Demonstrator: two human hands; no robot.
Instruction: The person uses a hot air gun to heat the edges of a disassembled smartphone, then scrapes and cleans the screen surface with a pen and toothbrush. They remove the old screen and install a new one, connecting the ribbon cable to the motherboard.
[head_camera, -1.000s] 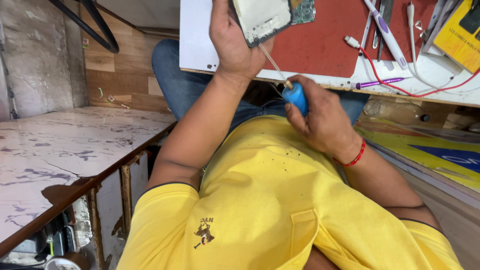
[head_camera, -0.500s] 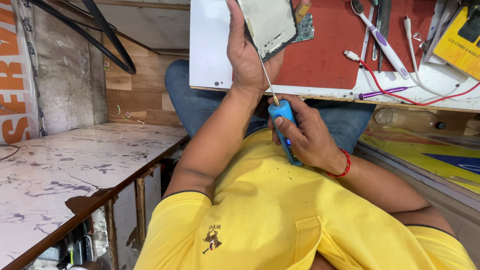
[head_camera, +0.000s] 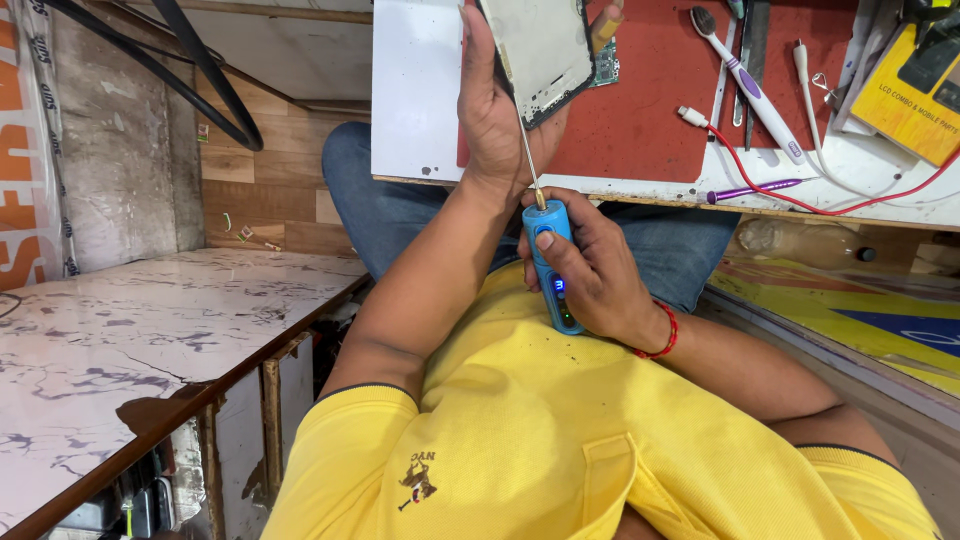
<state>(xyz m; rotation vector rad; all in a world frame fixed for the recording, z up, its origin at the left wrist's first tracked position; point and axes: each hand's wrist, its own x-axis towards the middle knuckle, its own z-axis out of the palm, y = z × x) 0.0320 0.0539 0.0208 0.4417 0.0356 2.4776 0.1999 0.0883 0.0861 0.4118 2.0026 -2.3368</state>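
Note:
My left hand (head_camera: 497, 110) grips a phone body (head_camera: 542, 52), opened and tilted on edge, over the red mat (head_camera: 650, 110) on the white workboard (head_camera: 415, 100). My right hand (head_camera: 598, 275) is wrapped around a blue electric screwdriver (head_camera: 552, 265) with a lit display. Its thin metal bit (head_camera: 524, 140) runs up to the phone's left edge. A circuit board (head_camera: 606, 62) peeks out behind the phone.
A white-and-purple toothbrush (head_camera: 745, 85), a red cable (head_camera: 800, 195), a white cable (head_camera: 808, 90) and a yellow box (head_camera: 912, 90) lie on the board to the right. A marble-patterned counter (head_camera: 130, 350) stands at left. My blue jeans (head_camera: 390, 215) show under the board.
The view has dropped and shifted, so the phone sits higher in the frame. My right hand turned the screwdriver upright, its display now facing up; the bit stays at the phone's edge.

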